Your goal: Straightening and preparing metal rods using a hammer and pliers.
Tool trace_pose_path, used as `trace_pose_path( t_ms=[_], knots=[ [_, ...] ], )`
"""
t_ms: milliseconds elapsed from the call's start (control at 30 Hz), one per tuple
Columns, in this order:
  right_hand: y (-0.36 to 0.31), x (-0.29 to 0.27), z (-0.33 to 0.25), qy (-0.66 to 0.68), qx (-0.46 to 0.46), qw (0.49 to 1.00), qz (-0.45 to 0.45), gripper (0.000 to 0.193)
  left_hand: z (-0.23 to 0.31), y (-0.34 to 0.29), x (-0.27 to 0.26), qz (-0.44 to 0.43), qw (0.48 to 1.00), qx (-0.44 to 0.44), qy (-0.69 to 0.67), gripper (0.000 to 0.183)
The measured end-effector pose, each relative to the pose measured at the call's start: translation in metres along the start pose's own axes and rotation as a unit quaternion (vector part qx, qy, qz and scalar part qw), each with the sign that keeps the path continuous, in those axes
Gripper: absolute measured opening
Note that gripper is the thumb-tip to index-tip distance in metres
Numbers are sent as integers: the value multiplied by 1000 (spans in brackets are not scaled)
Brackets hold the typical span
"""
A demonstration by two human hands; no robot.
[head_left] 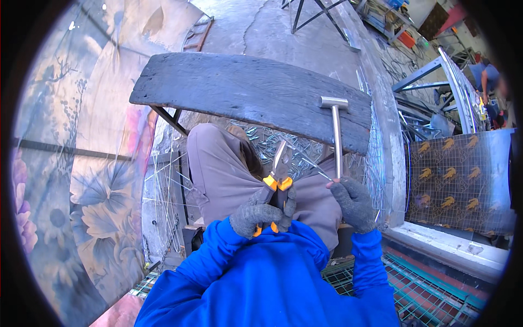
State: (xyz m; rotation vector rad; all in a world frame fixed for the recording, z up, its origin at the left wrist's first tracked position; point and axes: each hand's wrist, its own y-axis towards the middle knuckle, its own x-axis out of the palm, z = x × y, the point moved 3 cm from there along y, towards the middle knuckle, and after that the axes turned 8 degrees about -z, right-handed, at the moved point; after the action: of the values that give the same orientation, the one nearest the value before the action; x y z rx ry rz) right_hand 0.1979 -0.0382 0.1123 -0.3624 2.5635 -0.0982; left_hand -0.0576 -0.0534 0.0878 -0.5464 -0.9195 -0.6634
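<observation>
My left hand wears a dark grey knitted glove and is closed around pliers with yellow and black handles, their jaws pointing up and away from me. Also gloved, my right hand is closed on a metal hammer and a thin metal rod. The hammer's head lies over the right part of a dark wooden plank. From my right fingers the rod slants up to the left, its far end close beside the plier jaws. Whether the jaws touch it I cannot tell.
Many short metal pieces litter the floor below the plank. Long thin wires stand at its right end. A floral sheet hangs at left. At far right are a metal frame and another person.
</observation>
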Motion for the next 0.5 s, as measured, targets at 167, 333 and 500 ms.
trace_pose_path(
  t_ms=[167, 333, 500],
  knots=[
    [-6, -13, 1, -75, 17, 996, 47, 16, 0, -2, -13, -16, 996, -75, 54, 69],
    [-11, -21, 4, -92, -14, 993, 75, 16, -17, -7, -42, -71, 991, -104, 51, 84],
    [-13, -29, -3, -84, 4, 993, 81, 15, -3, 0, -16, -82, 989, -116, -25, 83]
  ],
)
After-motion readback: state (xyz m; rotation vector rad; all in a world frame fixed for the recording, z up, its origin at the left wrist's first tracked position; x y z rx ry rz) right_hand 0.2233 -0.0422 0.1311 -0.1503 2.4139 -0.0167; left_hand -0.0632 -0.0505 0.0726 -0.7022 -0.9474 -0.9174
